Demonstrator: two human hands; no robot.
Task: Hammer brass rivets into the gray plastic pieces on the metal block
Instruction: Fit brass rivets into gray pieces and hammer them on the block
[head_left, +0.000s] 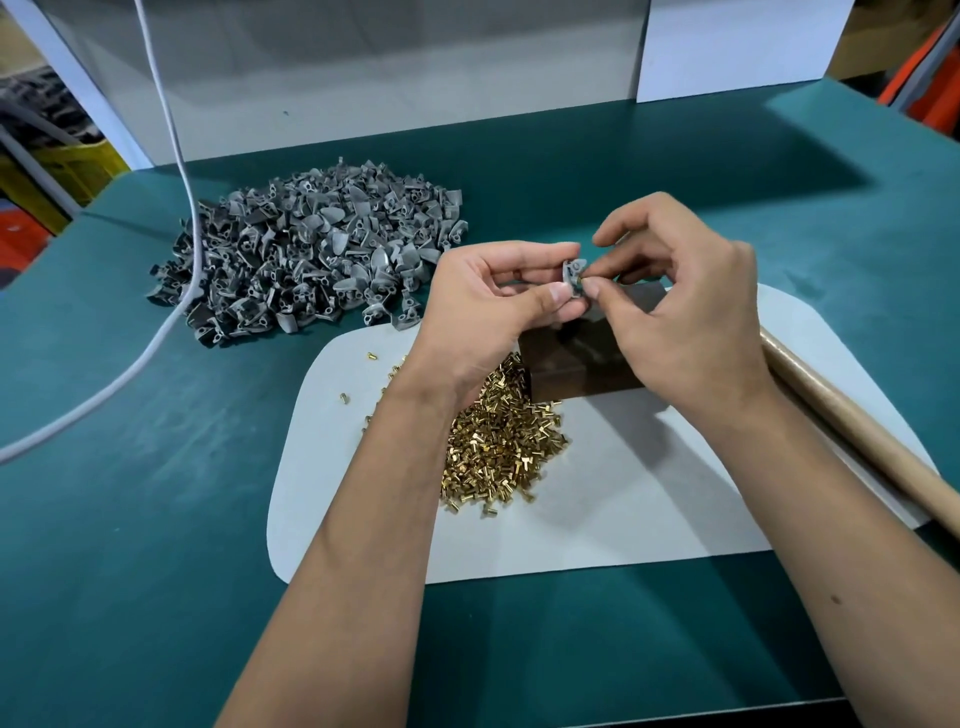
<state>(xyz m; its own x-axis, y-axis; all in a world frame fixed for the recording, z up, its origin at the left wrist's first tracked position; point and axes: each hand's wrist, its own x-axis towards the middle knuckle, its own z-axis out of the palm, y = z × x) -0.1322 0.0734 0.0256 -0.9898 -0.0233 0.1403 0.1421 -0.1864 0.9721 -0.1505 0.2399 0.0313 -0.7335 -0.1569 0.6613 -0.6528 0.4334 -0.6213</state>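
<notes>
1 gray plastic piece (572, 274) is pinched between thumb and fingers of the left hand (488, 306), held in the air just above the metal block (587, 364). A brass rivet (586, 275) is pinched at the fingertips of the right hand (680, 312) and is met against the piece's right face, pointing leftward into it. The block lies directly below both hands on the desk (156, 493), the rivet heap (493, 441) just left of it.

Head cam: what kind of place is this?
Likely a small-parts assembly bench in a workshop: a heap of gray plastic pieces, a pile of brass rivets and a metal block on a green-covered table.
</notes>
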